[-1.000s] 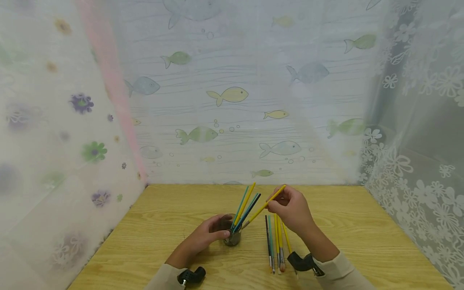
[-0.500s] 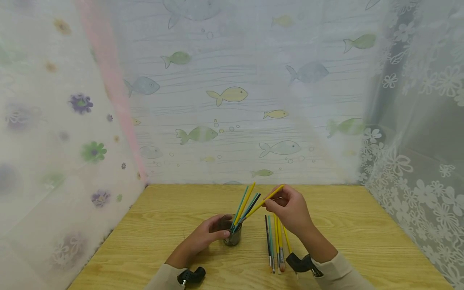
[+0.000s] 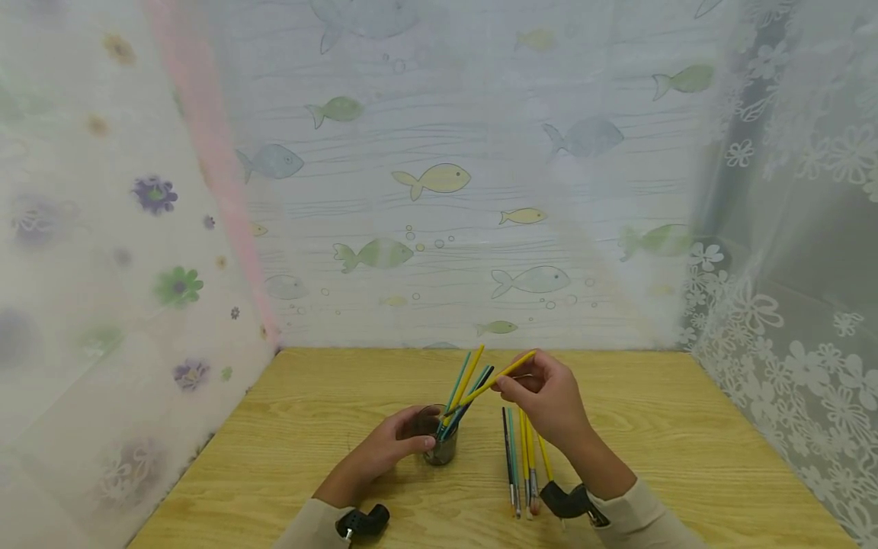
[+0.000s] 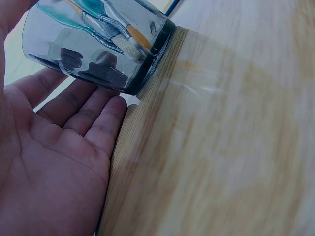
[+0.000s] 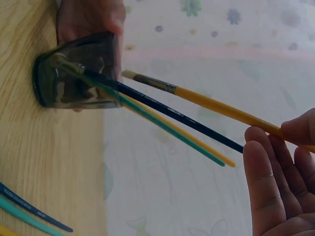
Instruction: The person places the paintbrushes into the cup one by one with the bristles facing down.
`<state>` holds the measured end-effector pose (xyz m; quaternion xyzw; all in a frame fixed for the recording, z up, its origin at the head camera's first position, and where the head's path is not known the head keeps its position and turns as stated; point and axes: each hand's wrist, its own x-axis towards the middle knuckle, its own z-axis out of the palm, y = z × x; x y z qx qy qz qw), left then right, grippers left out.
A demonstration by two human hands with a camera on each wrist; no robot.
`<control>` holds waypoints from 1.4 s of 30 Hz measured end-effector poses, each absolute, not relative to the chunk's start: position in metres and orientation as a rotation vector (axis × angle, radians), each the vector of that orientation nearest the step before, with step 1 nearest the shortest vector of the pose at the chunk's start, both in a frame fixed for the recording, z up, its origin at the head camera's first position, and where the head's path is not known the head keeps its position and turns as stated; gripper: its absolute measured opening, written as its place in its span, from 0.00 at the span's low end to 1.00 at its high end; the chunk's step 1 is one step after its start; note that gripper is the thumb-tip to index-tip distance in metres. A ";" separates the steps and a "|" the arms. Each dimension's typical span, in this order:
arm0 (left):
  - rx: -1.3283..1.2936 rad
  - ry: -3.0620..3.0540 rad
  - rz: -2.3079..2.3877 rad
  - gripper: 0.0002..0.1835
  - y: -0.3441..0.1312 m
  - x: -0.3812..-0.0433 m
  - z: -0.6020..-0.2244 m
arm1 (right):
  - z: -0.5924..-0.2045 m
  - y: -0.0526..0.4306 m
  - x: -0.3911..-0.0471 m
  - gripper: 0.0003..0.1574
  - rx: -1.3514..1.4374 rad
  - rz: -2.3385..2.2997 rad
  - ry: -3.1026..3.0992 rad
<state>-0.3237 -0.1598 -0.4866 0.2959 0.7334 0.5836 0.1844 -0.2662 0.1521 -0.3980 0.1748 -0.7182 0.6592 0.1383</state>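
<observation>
My left hand (image 3: 384, 455) holds a smoky clear glass (image 3: 439, 455) upright on the table, thumb on the near side and fingers behind. Several paintbrushes lean inside it, bristles down: teal, yellow (image 3: 472, 372) and dark blue handles. My right hand (image 3: 554, 400) pinches another yellow paintbrush (image 5: 216, 105) near the end of its handle. That brush slants down to the left, its pale bristles (image 5: 129, 73) at the glass's mouth, beside the dark blue brush (image 5: 167, 112). In the left wrist view, bristles (image 4: 129, 45) show through the glass wall near its base.
Right of the glass, a row of paintbrushes lies on the wooden table (image 3: 329, 381), including a dark one (image 3: 507, 450) and several yellow ones (image 3: 525, 450). My right forearm passes over part of that row. A fish-patterned curtain (image 3: 439, 229) hangs behind the table; patterned sheets flank it.
My right hand has shifted slightly left, bringing the yellow paintbrush's bristle end from the glass's right side to over its mouth. The left hand and glass have stayed in place.
</observation>
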 end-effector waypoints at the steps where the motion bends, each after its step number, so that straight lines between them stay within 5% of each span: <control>1: 0.831 2.069 1.645 0.29 -0.160 -0.324 -0.487 | -0.399 0.152 -0.267 0.15 0.509 1.899 -2.092; 42: 0.836 2.094 1.631 0.28 -0.159 -0.324 -0.487 | -0.420 0.141 -0.274 0.17 0.448 1.767 -2.318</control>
